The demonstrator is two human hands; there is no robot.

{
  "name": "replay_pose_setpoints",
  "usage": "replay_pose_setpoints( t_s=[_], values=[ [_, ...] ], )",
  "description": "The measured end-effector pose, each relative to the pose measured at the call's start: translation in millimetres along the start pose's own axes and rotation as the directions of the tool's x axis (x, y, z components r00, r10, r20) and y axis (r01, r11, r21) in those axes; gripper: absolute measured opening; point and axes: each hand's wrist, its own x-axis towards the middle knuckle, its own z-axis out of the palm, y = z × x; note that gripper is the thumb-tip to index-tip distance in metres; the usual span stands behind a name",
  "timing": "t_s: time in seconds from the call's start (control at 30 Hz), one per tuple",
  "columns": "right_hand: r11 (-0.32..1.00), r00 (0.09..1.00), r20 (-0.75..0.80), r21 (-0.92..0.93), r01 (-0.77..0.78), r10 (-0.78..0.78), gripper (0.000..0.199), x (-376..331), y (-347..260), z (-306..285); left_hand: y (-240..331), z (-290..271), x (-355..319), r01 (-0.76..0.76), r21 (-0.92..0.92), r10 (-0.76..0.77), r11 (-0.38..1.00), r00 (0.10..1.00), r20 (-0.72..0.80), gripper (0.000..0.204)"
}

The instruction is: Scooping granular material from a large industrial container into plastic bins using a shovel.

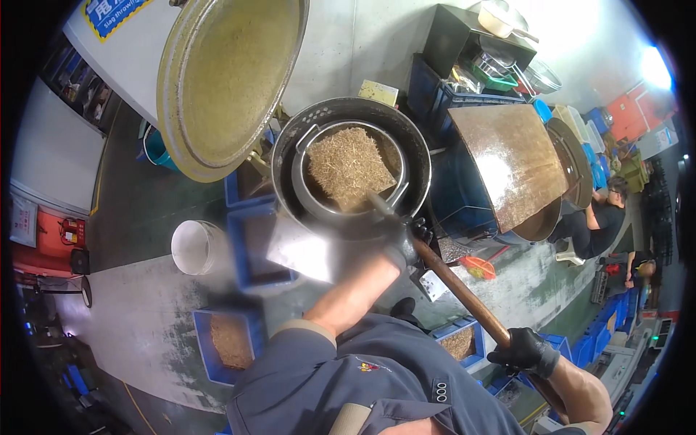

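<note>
White bucket (194,246) stands at left on the floor. Left hand (388,235), gloved and blurred, grips the wooden handle (464,301) near the strainer ladle (348,168), which holds pale shavings over the round perforated basket (415,145). Right hand (525,351), gloved, clasps the handle's lower end.

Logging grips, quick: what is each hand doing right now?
Left hand: closed on the handle, near the scoop.
Right hand: closed on the handle, lower down.
</note>
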Motion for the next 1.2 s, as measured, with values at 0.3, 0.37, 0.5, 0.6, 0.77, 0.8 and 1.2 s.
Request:
replay_pose_setpoints(
  t_s=[0.3,0.37,0.5,0.6,0.77,0.8,1.2],
  values=[
    [0.994,0.999,-0.029,0.108,0.029,-0.026,0.025,-14,48,6,-28,37,-38,0.011,-0.064,-0.007,0.998,0.997,0.072,0.031],
    [0.988,0.995,-0.047,0.128,0.092,-0.086,0.021,-6,69,3,-34,47,-51,0.062,-0.102,-0.046,0.993,0.988,0.147,0.032],
    [0.960,0.996,-0.042,0.269,0.084,-0.075,0.021,-8,108,-4,-57,71,-60,0.021,-0.110,-0.005,0.994,0.990,0.143,0.029],
    [0.970,0.993,-0.073,0.219,0.103,-0.089,0.020,-19,118,-15,-76,87,-72,-0.052,-0.087,0.065,0.995,0.986,0.154,0.028],
    [0.972,0.989,-0.080,0.188,0.139,-0.126,0.018,-30,145,-37,-100,96,-93,-0.116,-0.138,0.144,0.984,0.966,0.214,0.022],
    [0.979,0.987,-0.098,0.151,0.138,-0.124,0.018,-32,149,-39,-105,93,-94,-0.152,-0.153,0.188,0.977,0.947,0.259,0.022],
    [0.936,0.965,-0.016,-0.247,0.251,-0.263,0.024,-30,156,-27,-106,25,-170,-0.401,-0.328,0.462,0.855,0.877,0.132,0.023]
  ],
)
